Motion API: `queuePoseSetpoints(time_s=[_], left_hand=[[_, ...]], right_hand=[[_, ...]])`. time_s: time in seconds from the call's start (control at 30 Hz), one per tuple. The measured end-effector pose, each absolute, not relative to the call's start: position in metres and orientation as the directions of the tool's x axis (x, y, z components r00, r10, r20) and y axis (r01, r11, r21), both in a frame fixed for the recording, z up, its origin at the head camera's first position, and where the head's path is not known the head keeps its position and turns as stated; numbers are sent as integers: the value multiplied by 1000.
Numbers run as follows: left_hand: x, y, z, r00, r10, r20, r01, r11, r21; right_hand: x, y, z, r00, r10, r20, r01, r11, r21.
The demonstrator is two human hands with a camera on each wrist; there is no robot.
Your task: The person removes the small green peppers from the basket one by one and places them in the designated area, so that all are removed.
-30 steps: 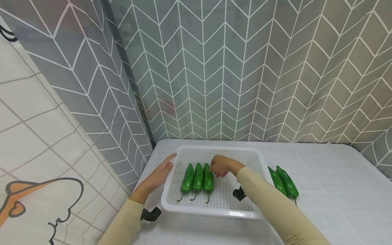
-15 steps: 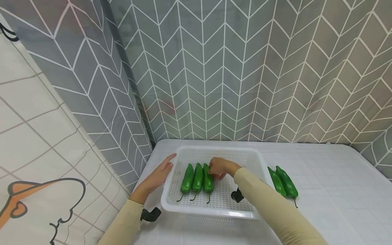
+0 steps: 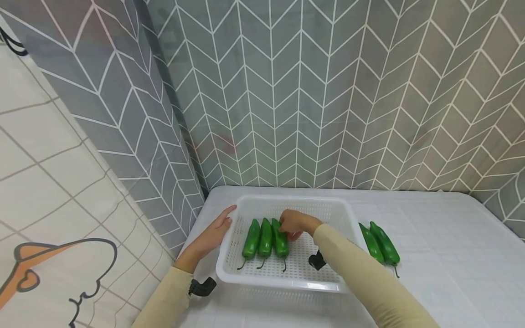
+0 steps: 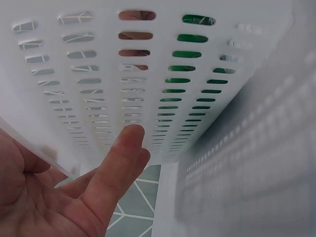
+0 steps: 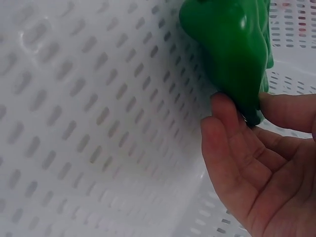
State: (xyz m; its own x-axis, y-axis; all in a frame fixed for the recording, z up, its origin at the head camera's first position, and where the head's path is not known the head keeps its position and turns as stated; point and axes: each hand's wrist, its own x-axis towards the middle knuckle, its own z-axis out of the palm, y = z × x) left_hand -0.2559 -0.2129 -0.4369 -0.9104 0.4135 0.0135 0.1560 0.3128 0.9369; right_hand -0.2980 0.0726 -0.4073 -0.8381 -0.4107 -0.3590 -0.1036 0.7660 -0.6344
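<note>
Right-hand fingers (image 5: 219,148) pinch one of three glossy, tapered green peppers (image 3: 280,243) in a white perforated plastic basket (image 3: 283,284); straight left-hand fingers (image 4: 111,177) touch its nine-o'clock side.

Curtained corner (image 3: 177,105), grey chevron fabric (image 3: 287,114), white table (image 3: 447,246)

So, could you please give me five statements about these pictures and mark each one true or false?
1. Three green peppers lie side by side in the white basket. True.
2. The left hand pinches a pepper. False: the left hand is at the basket's left side and holds no pepper.
3. The right hand pinches the rightmost basket pepper near its pointed end. True.
4. The stems of the three peppers point to the basket's far edge. False: the stems point to its near edge.
5. Two more peppers lie on the table, right of the basket. True.
</note>
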Motion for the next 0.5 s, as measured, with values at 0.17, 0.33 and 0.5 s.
queuePoseSetpoints(time_s=[0.17, 0.33, 0.5], left_hand=[[-256, -212, -436, -914, 407, 10, 151, 314, 937], [-255, -212, -436, -914, 405, 13, 152, 313, 938], [-256, -212, -437, -914, 406, 17, 161, 321, 933]], right_hand=[[-298, 77, -403, -837, -418, -352, -107, 757, -644], [-298, 79, -402, -840, -418, -347, -108, 754, -648], [-298, 80, -401, -841, -418, -342, -109, 751, -651]])
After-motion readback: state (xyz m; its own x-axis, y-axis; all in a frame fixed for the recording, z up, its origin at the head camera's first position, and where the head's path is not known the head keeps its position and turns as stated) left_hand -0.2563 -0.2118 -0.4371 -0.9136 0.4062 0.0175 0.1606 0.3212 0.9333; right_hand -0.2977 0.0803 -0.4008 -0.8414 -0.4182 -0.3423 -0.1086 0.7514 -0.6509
